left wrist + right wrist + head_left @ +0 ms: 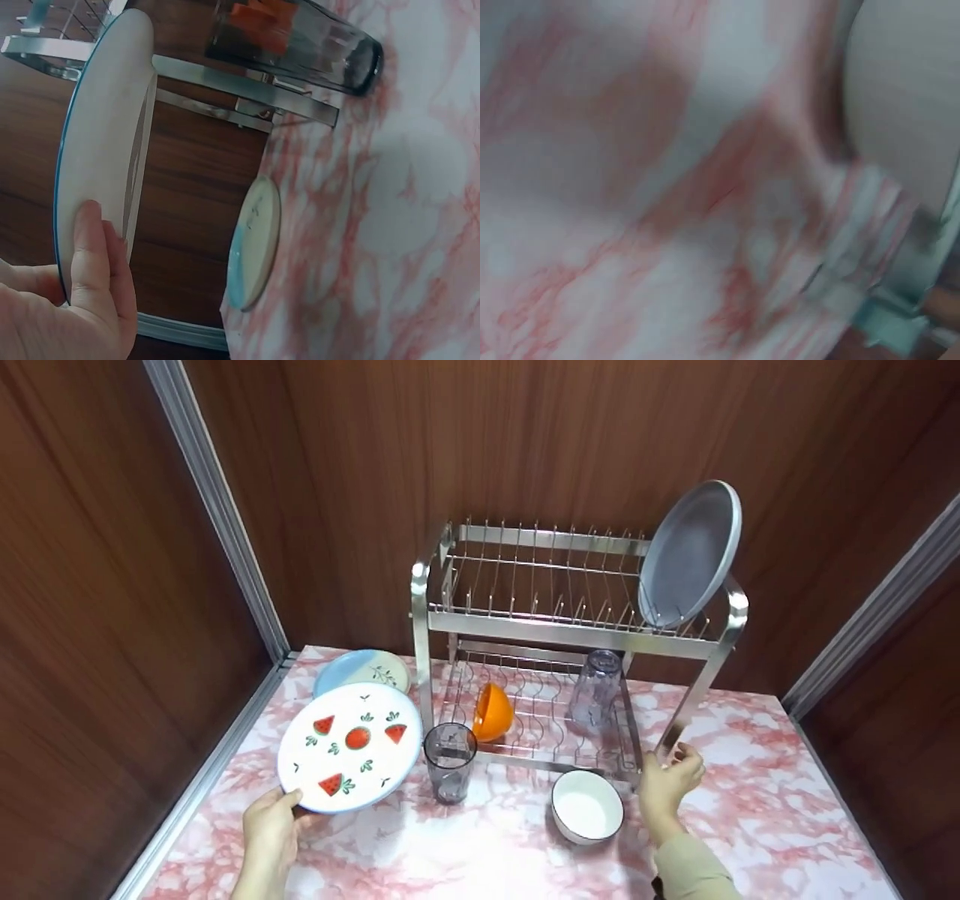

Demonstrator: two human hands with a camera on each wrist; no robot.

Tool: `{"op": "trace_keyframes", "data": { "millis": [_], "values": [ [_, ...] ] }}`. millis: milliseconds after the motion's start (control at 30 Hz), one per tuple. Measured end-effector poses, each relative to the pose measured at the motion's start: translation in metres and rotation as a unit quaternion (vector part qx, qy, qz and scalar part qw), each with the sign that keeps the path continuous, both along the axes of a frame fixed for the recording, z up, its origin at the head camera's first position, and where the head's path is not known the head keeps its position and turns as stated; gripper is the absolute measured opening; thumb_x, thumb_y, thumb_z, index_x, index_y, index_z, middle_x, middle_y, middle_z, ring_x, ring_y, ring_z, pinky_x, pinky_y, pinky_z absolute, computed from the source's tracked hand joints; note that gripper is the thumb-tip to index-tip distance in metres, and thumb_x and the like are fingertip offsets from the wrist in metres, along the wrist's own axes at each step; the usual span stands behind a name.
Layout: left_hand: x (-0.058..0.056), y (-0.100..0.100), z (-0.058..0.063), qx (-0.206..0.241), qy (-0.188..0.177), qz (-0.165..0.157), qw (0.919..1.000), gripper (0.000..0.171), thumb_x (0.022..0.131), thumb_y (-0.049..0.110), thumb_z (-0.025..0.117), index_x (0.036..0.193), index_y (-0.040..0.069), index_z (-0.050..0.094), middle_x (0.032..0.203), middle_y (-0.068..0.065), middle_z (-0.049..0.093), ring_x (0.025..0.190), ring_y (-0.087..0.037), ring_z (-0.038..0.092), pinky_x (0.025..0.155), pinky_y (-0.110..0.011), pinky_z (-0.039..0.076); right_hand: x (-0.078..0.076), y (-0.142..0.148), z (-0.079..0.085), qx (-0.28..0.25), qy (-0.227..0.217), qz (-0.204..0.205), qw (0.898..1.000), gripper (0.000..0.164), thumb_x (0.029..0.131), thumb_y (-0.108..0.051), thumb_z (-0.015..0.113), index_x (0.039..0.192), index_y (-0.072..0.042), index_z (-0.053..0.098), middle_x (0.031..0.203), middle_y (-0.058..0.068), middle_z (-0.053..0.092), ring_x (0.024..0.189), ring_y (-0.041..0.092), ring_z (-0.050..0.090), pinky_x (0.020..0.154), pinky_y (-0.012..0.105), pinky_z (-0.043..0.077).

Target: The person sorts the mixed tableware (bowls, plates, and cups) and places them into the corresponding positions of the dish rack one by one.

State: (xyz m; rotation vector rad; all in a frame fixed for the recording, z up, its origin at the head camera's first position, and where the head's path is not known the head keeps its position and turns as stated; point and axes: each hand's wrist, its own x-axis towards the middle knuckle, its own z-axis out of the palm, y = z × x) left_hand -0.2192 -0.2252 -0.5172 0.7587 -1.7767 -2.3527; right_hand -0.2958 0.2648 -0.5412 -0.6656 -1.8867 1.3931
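Note:
My left hand (270, 825) holds a white plate (349, 780) by its lower left rim, thumb on the face and fingers behind. Watermelon and leaf pictures decorate this plate, which is tilted toward the head camera; the left wrist view shows its pale underside (112, 150). My right hand (670, 787) grips the front right leg of a two-tier metal dish rack (570, 628) low down, thumb and fingers on either side. Blur and the frame edge hide most of that grip in the right wrist view. Left of this hand stands a white bowl (587, 810) with a dark rim.
A grey plate (690, 555) leans upright at the rack's upper right. Its lower tier holds an orange bowl (495, 714) on its side and an upside-down purple glass (596, 690). A dark clear glass (450, 765) stands in front; a blue-and-cream plate (360, 667) lies behind the held plate.

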Motion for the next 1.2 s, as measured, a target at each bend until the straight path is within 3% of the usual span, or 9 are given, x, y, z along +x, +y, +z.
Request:
{"op": "trace_keyframes", "data": {
  "millis": [267, 333, 500, 667, 800, 967, 1067, 1133, 1200],
  "values": [
    [0.003, 0.013, 0.014, 0.004, 0.029, -0.011, 0.9995, 0.049, 0.087, 0.004, 0.040, 0.129, -0.016, 0.026, 0.121, -0.030, 0.041, 0.079, -0.012, 0.058, 0.069, -0.028, 0.052, 0.009, -0.035, 0.024, -0.093, 0.040, 0.015, 0.995, 0.049, 0.073, 0.003, 0.051, 0.117, -0.003, 0.031, 0.100, -0.005, 0.023, 0.094, 0.016, 0.028, 0.074, 0.022, 0.029],
    [0.008, 0.020, 0.025, -0.006, 0.016, -0.016, 0.9997, 0.049, 0.088, 0.004, 0.037, 0.131, -0.015, 0.022, 0.120, -0.028, 0.041, 0.079, -0.010, 0.058, 0.071, -0.027, 0.052, 0.010, -0.042, 0.028, -0.098, 0.038, 0.038, 0.994, 0.047, 0.075, 0.002, 0.051, 0.117, -0.002, 0.031, 0.102, -0.003, 0.025, 0.092, 0.014, 0.029, 0.073, 0.021, 0.030],
    [0.014, 0.031, 0.041, -0.013, 0.008, -0.014, 0.9998, 0.045, 0.088, 0.003, 0.036, 0.128, -0.016, 0.027, 0.091, -0.009, 0.055, 0.067, -0.006, 0.058, 0.063, -0.024, 0.052, 0.014, -0.059, 0.036, -0.111, 0.035, 0.124, 0.985, 0.042, 0.079, 0.000, 0.047, 0.117, -0.002, 0.029, 0.104, 0.002, 0.028, 0.087, 0.012, 0.035, 0.069, 0.018, 0.035],
    [0.018, 0.043, 0.050, -0.007, 0.013, -0.027, 0.9995, 0.044, 0.088, 0.001, 0.035, 0.128, -0.017, 0.027, 0.083, -0.006, 0.056, 0.063, -0.008, 0.057, 0.059, -0.024, 0.052, 0.022, -0.076, 0.045, -0.133, 0.018, 0.216, 0.967, 0.033, 0.083, -0.001, 0.044, 0.113, -0.003, 0.033, 0.103, 0.003, 0.037, 0.088, 0.010, 0.042, 0.072, 0.019, 0.039],
    [0.021, 0.054, 0.054, 0.009, 0.024, -0.040, 0.9989, 0.044, 0.088, 0.000, 0.035, 0.128, -0.017, 0.026, 0.082, -0.006, 0.057, 0.065, -0.009, 0.060, 0.062, -0.027, 0.052, 0.034, -0.093, 0.054, -0.167, 0.008, 0.339, 0.926, 0.027, 0.087, -0.007, 0.043, 0.113, -0.001, 0.036, 0.097, 0.003, 0.049, 0.081, 0.011, 0.054, 0.070, 0.024, 0.046],
    [0.018, 0.072, 0.056, -0.005, 0.040, -0.042, 0.9983, 0.042, 0.086, 0.000, 0.038, 0.124, -0.018, 0.033, 0.078, -0.005, 0.060, 0.060, -0.011, 0.058, 0.057, -0.028, 0.052, 0.049, -0.109, 0.068, -0.231, -0.024, 0.521, 0.821, 0.026, 0.094, -0.022, 0.036, 0.112, -0.004, 0.039, 0.094, 0.004, 0.060, 0.082, 0.019, 0.060, 0.070, 0.034, 0.048],
    [0.014, 0.086, 0.056, -0.016, 0.060, -0.045, 0.9970, 0.040, 0.085, -0.003, 0.040, 0.120, -0.019, 0.037, 0.079, -0.010, 0.062, 0.057, -0.012, 0.057, 0.052, -0.029, 0.051, 0.055, -0.114, 0.075, -0.250, -0.049, 0.592, 0.765, 0.030, 0.095, -0.028, 0.030, 0.114, -0.007, 0.041, 0.096, 0.005, 0.062, 0.085, 0.019, 0.061, 0.071, 0.035, 0.049],
    [0.011, 0.096, 0.057, -0.026, 0.071, -0.050, 0.9959, 0.039, 0.084, -0.003, 0.040, 0.119, -0.019, 0.039, 0.083, -0.015, 0.062, 0.056, -0.011, 0.057, 0.050, -0.028, 0.051, 0.058, -0.116, 0.078, -0.256, -0.059, 0.612, 0.746, 0.032, 0.095, -0.030, 0.028, 0.115, -0.008, 0.041, 0.095, 0.005, 0.062, 0.084, 0.018, 0.060, 0.070, 0.034, 0.049],
    [0.008, 0.105, 0.057, -0.033, 0.078, -0.058, 0.9947, 0.039, 0.083, -0.004, 0.040, 0.119, -0.019, 0.040, 0.089, -0.020, 0.061, 0.055, -0.011, 0.057, 0.048, -0.027, 0.050, 0.059, -0.117, 0.080, -0.253, -0.063, 0.614, 0.745, 0.030, 0.095, -0.029, 0.029, 0.113, -0.008, 0.041, 0.091, 0.002, 0.062, 0.082, 0.016, 0.060, 0.068, 0.033, 0.050]
  ]
}}
